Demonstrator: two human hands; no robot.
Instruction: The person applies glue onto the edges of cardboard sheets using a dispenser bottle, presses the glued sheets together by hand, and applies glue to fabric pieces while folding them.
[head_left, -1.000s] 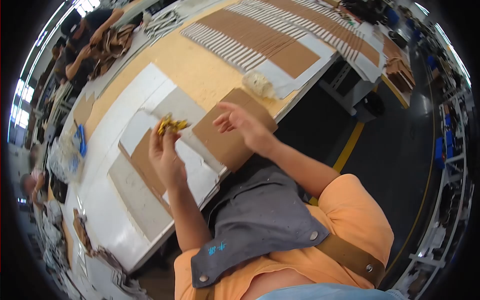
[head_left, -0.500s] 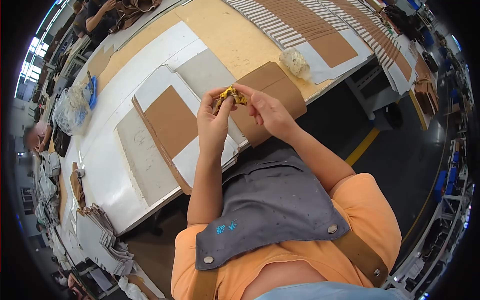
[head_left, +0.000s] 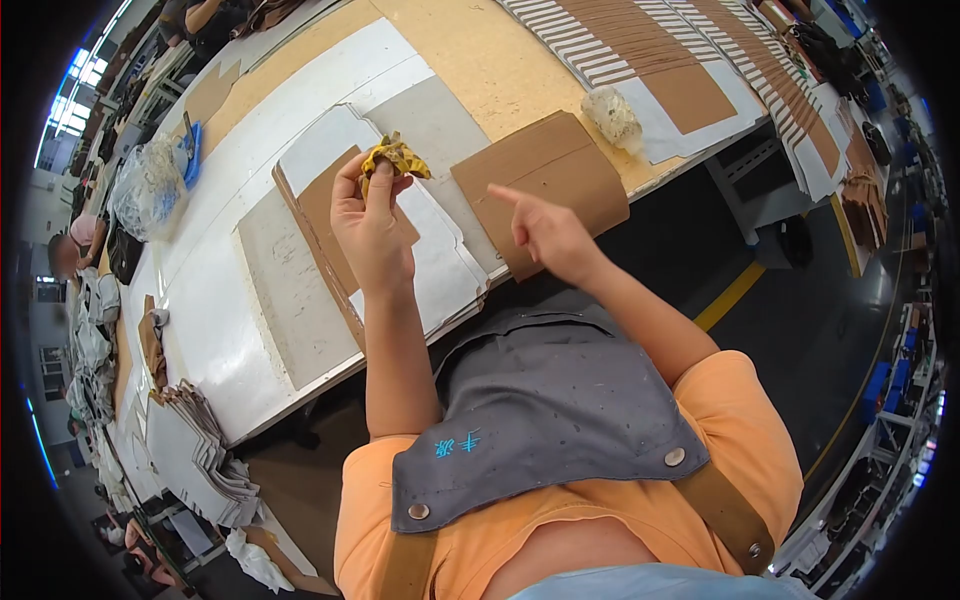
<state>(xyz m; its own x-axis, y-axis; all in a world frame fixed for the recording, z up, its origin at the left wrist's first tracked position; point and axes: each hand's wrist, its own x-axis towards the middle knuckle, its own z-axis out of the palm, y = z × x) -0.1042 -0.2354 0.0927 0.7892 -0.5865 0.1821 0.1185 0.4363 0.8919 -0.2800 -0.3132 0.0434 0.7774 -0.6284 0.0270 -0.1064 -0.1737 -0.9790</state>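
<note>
- Pinching crumpled yellow-and-brown bundle (head_left: 397, 157) in left hand (head_left: 372, 225), thumb pressed against fingers, grip closed down on it
- Holding bundle raised over white sheets (head_left: 438, 262) and brown sheet (head_left: 322, 205) on counter (head_left: 450, 60), with loose end out past fingertips, toward the right
- Pointing index finger of right hand (head_left: 555, 238) out, curling the other fingers partway in; apparently gripping nothing, though cannot see fully into palm
- Keeping hands well apart, right one over or in front of brown panel (head_left: 570, 165) near counter edge; cannot tell whether touching it
- Can see cloudy plastic bag (head_left: 612, 118) just beyond brown panel, then striped rows of overlapped brown and white pieces (head_left: 650, 55)
- Can see grey panel (head_left: 285, 290) beside the sheets, plus clear plastic bag (head_left: 150, 190) against blue tray (head_left: 193, 155) farther left
- Can partly see co-worker (head_left: 215, 25) at upper left
- Wearing dark grey apron (head_left: 565, 400) over orange shirt (head_left: 740, 425)
</note>
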